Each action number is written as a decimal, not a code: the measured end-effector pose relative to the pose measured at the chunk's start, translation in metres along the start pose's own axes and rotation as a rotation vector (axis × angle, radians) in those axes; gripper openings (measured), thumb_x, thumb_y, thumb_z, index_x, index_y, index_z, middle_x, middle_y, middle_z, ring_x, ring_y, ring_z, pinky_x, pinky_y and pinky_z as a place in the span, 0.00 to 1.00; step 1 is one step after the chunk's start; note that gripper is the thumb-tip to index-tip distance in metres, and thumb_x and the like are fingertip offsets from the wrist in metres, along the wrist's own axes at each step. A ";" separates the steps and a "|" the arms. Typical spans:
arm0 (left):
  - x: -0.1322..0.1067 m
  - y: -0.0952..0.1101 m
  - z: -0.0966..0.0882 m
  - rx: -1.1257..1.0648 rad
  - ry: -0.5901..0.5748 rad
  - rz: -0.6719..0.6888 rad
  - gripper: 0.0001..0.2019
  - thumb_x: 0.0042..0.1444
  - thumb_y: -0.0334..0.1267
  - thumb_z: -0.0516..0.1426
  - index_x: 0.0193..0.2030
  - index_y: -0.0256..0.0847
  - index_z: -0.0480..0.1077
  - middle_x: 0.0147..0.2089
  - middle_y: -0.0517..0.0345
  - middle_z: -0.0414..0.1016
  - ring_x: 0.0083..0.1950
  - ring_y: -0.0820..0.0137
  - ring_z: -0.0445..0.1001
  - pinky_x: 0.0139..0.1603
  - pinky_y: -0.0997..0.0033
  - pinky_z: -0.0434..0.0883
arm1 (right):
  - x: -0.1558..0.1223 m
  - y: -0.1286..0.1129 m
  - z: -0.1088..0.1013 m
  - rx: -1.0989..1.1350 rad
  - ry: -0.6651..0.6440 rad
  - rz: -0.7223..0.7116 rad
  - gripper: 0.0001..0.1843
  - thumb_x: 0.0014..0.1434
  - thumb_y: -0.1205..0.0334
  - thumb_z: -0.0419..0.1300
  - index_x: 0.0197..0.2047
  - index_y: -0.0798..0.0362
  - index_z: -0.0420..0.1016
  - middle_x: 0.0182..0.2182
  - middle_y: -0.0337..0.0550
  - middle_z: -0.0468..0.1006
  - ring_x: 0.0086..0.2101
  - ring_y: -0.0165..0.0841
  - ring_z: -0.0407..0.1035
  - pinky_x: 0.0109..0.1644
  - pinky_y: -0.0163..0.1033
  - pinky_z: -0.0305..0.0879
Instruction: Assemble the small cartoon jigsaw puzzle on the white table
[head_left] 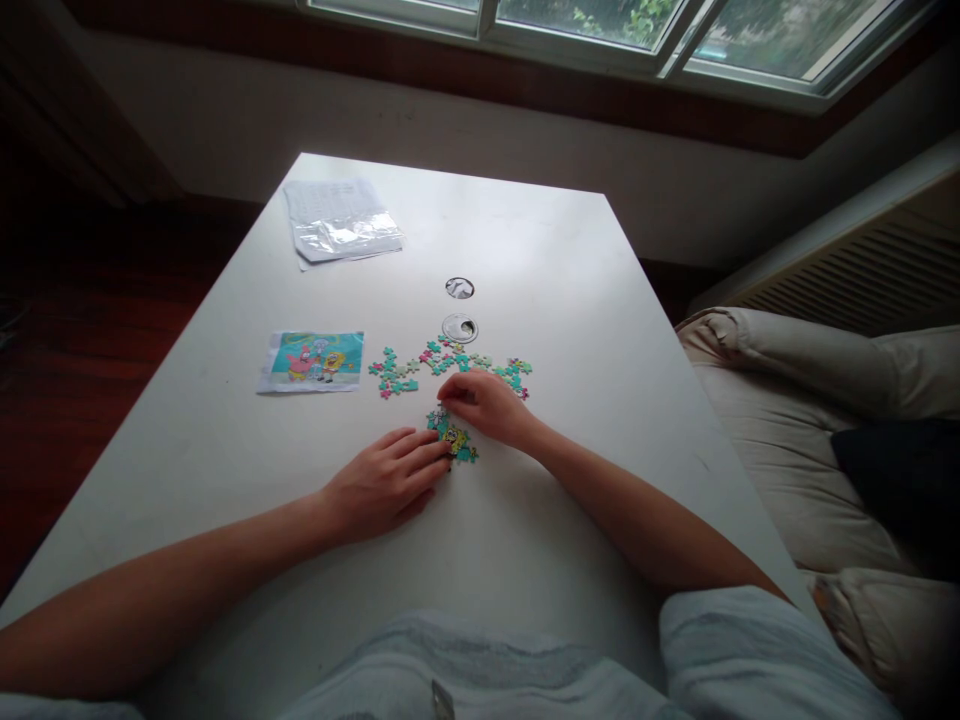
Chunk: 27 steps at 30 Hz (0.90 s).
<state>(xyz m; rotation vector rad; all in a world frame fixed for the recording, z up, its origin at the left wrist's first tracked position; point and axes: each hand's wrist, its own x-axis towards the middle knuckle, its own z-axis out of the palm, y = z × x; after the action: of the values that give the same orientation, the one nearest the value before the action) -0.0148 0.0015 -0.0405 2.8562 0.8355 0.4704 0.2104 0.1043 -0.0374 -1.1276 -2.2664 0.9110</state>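
Where the left hand (pixel 386 480) lies: outstretched, grasping nothing, fingers (pixel 424 452) touching the puzzle (pixel 456 438).
Right hand (pixel 486 402): curled; whether holding anything, I cannot tell.
Puzzle: left hand's two o'clock, right hand's seven o'clock.

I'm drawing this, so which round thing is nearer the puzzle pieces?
The lower round thing in the picture, just above the puzzle pieces; the upper round thing lies farther from them.
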 end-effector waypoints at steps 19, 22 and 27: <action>0.001 0.001 -0.002 -0.005 -0.006 -0.005 0.17 0.68 0.35 0.53 0.61 0.38 0.69 0.65 0.45 0.72 0.66 0.57 0.70 0.68 0.52 0.65 | 0.002 0.006 0.003 -0.155 0.002 -0.093 0.02 0.63 0.65 0.64 0.36 0.50 0.77 0.32 0.41 0.75 0.39 0.36 0.64 0.48 0.41 0.57; 0.002 0.001 -0.002 -0.002 -0.011 -0.006 0.17 0.68 0.35 0.53 0.62 0.38 0.69 0.66 0.46 0.71 0.66 0.57 0.69 0.68 0.52 0.65 | 0.002 0.007 0.003 -0.175 0.000 -0.097 0.02 0.63 0.64 0.64 0.37 0.50 0.78 0.33 0.41 0.75 0.39 0.36 0.64 0.48 0.41 0.57; 0.002 0.001 -0.001 -0.001 -0.018 -0.007 0.17 0.68 0.35 0.53 0.62 0.38 0.69 0.66 0.47 0.71 0.66 0.56 0.69 0.68 0.51 0.65 | 0.001 0.005 0.004 -0.212 0.007 -0.112 0.01 0.63 0.64 0.64 0.38 0.50 0.77 0.33 0.42 0.75 0.40 0.37 0.64 0.49 0.41 0.56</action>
<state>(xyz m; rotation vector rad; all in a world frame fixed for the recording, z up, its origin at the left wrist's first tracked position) -0.0131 0.0017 -0.0383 2.8517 0.8412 0.4434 0.2102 0.1061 -0.0438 -1.0754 -2.4373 0.6343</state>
